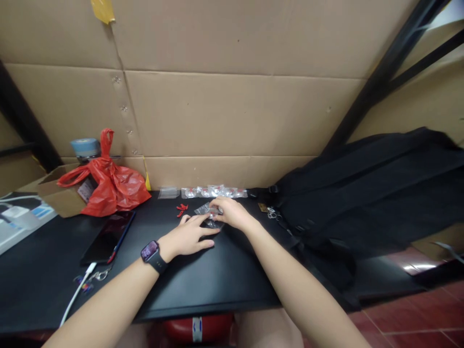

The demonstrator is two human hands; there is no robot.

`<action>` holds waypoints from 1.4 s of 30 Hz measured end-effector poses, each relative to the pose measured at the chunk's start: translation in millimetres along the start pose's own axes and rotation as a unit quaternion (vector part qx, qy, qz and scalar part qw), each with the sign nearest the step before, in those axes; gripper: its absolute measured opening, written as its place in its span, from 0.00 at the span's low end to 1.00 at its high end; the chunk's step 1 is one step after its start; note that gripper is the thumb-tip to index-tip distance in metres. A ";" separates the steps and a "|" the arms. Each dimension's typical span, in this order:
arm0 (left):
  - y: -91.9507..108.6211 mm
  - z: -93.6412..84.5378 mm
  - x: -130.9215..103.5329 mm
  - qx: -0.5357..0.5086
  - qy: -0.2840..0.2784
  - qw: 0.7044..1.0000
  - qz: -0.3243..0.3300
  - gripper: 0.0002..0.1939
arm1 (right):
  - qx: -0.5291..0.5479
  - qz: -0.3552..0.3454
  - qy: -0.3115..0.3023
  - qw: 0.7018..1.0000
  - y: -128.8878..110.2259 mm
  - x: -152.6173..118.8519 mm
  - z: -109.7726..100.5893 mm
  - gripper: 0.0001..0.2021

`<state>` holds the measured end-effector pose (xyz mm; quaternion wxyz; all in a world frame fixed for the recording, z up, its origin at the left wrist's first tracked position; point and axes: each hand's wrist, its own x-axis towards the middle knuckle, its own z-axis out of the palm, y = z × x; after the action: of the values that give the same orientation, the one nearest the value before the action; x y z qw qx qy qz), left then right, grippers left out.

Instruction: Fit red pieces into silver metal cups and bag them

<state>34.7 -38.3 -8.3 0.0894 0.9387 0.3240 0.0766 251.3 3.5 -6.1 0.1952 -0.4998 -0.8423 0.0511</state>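
A small clear plastic bag [203,209] lies on the dark tabletop under both hands, with something shiny and a bit of red at its middle that my fingers partly cover. My left hand [186,235], a black smartwatch on its wrist, is spread flat, its index fingertip touching the bag. From the right, my right hand [234,212] curls its thumb and fingers round the bag. Several small red pieces [181,209] lie just left of the bag. Behind it runs a row of clear packets [213,192] holding shiny round items with red, beside flat clear bags [169,193] at the left.
On the left are a phone [108,238] on a white cable, a red plastic bag [116,186], a cardboard box [61,193] and a power strip [27,224]. A black backpack [373,188] fills the right side, small metal rings [271,212] beside it. Cardboard [232,116] walls the back.
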 end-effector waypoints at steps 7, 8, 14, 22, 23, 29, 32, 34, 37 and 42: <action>-3.6 -3.6 -0.3 -0.003 0.005 1.000 0.000 0.19 | -0.057 0.015 0.038 0.998 -13.0 6.3 5.8 0.09; -5.3 -4.0 -0.4 -0.005 0.013 1.000 0.002 0.18 | -0.049 0.011 0.031 0.998 -12.8 6.2 4.4 0.10; -13.3 -8.1 -1.0 -0.012 0.053 0.998 -0.010 0.10 | 0.050 -0.054 -0.065 0.995 2.7 -2.2 -9.0 0.11; -19.7 -4.1 4.2 0.008 0.127 0.989 -0.070 0.29 | 0.058 -0.060 -0.045 0.995 4.8 -9.4 -16.2 0.19; -20.7 -3.5 5.6 0.010 0.133 0.988 -0.079 0.28 | 0.056 -0.064 -0.035 0.996 3.2 -8.8 -15.5 0.20; -27.6 -1.1 11.6 0.017 0.152 0.982 -0.111 0.22 | 0.045 -0.038 -0.007 0.998 -4.0 -0.1 0.6 0.08; -29.6 -1.9 11.7 -0.001 0.175 0.975 -0.140 0.20 | 0.053 -0.025 -0.001 0.998 -1.1 3.4 4.3 0.04; -30.1 -3.5 11.3 -0.034 0.185 0.968 -0.168 0.19 | 0.078 -0.030 -0.004 0.996 2.8 4.0 2.7 0.04; -29.9 -5.1 11.2 -0.088 0.186 0.958 -0.200 0.20 | 0.118 -0.031 -0.011 0.993 7.5 3.8 -0.4 0.03; -29.9 -1.2 15.3 -0.075 0.204 0.950 -0.225 0.20 | 0.045 0.025 -0.007 0.999 5.5 4.8 2.4 0.11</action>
<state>28.7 -5.5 -12.3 0.1066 0.7960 0.5317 0.2689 252.9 10.6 -8.5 0.2102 -0.5112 -0.8277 0.0971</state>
